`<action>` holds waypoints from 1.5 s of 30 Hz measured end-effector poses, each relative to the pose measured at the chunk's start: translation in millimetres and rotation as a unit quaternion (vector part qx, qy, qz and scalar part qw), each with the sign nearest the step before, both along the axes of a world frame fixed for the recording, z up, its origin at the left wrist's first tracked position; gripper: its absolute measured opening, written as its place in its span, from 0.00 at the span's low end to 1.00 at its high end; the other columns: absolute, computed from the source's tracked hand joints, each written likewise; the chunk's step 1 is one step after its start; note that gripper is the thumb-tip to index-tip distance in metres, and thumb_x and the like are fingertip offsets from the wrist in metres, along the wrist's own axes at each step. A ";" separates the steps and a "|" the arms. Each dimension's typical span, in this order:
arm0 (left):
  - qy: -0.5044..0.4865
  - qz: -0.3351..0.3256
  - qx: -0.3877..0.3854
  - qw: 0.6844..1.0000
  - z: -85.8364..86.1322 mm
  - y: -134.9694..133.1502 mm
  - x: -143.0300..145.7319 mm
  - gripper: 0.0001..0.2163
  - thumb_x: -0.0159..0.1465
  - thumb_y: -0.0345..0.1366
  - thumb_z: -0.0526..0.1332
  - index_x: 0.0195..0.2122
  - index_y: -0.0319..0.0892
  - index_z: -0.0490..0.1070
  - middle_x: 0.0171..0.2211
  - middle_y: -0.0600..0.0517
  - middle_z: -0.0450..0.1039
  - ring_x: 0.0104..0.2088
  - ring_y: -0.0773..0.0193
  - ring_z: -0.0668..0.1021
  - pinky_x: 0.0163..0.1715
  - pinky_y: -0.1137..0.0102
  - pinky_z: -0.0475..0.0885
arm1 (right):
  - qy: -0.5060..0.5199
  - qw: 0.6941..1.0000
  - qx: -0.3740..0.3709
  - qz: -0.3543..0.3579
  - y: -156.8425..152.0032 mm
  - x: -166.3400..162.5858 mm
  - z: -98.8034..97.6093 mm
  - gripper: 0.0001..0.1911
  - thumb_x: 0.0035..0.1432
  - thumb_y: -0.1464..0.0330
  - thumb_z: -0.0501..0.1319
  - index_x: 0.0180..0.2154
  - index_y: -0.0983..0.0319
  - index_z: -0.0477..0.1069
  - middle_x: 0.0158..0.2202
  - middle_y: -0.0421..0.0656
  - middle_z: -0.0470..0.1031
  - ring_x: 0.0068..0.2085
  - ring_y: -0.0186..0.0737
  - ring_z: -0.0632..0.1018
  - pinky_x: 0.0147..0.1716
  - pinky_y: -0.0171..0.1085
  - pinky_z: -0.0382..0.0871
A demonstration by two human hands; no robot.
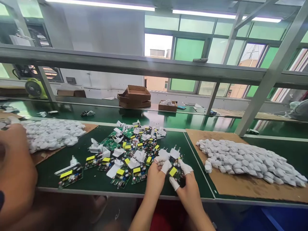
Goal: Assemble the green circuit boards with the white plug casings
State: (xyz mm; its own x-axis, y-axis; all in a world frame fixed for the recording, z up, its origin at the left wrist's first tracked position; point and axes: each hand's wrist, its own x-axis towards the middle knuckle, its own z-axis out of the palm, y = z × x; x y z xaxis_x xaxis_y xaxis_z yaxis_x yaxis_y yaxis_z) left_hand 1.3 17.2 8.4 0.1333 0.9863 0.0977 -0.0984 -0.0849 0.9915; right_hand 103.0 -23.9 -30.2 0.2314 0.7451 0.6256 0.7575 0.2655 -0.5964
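Note:
My left hand [157, 173] and my right hand [185, 181] both wear white finger cots and meet at the front of the green bench. Between them they grip a circuit board [176, 171] with a yellow transformer and small black parts. A white plug housing with metal prongs [175, 152] stands at the board's far end. To the left of my hands spreads a heap of similar circuit boards [134, 154] with white plug housings. One more board [70, 175] lies apart, nearer the left. My fingertips partly cover the held board.
White pieces lie in a dense pile [247, 160] on cardboard [228, 187] at right, and another pile [55, 133] sits at left. A co-worker's arm [16, 173] reaches in at left. Brown boxes [134, 96] stand behind, beneath a metal rail [120, 65].

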 end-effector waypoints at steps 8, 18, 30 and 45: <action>0.088 -0.038 0.051 0.994 -3.5 -9.9 0.3 0.14 0.53 0.37 0.51 0.38 0.39 0.69 0.39 0.48 0.70 0.42 0.60 0.69 0.44 0.67 0.61 | -0.117 0.989 0.072 -0.049 -2.8 1.7 -6.2 0.22 0.54 0.66 0.46 0.52 0.62 0.46 0.40 0.51 0.60 0.42 0.48 0.65 0.36 0.45 0.66; 0.087 -0.065 0.040 0.993 -4.5 -9.9 -6.0 0.14 0.53 0.36 0.51 0.39 0.40 0.69 0.39 0.49 0.70 0.41 0.61 0.70 0.44 0.67 0.62 | -0.112 0.992 0.061 -0.008 -4.0 6.0 -6.8 0.24 0.54 0.65 0.47 0.52 0.61 0.45 0.41 0.51 0.62 0.44 0.50 0.64 0.37 0.48 0.64; 0.123 0.016 0.069 0.990 -13.7 -23.9 6.6 0.15 0.55 0.40 0.49 0.38 0.40 0.69 0.40 0.47 0.70 0.42 0.60 0.69 0.47 0.64 0.60 | -0.061 0.997 0.053 0.016 -4.0 7.4 -3.7 0.23 0.53 0.65 0.50 0.51 0.62 0.48 0.42 0.50 0.62 0.44 0.46 0.65 0.40 0.46 0.63; 0.094 0.006 0.053 0.994 -10.2 -7.9 -2.2 0.15 0.51 0.39 0.51 0.35 0.39 0.71 0.36 0.46 0.72 0.38 0.58 0.71 0.40 0.66 0.65 | -0.289 0.957 0.037 0.005 -3.3 18.0 29.6 0.20 0.49 0.69 0.51 0.46 0.64 0.56 0.38 0.50 0.68 0.40 0.46 0.68 0.44 0.53 0.51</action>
State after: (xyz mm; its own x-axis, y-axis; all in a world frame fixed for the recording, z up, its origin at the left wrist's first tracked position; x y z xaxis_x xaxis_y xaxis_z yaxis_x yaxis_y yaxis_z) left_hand -0.9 9.3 -1.8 0.1470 0.9736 0.1747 0.0895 -0.1890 0.9779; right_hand 121.0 -27.2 -0.6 -0.1767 0.6939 0.6981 0.9521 0.3004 -0.0576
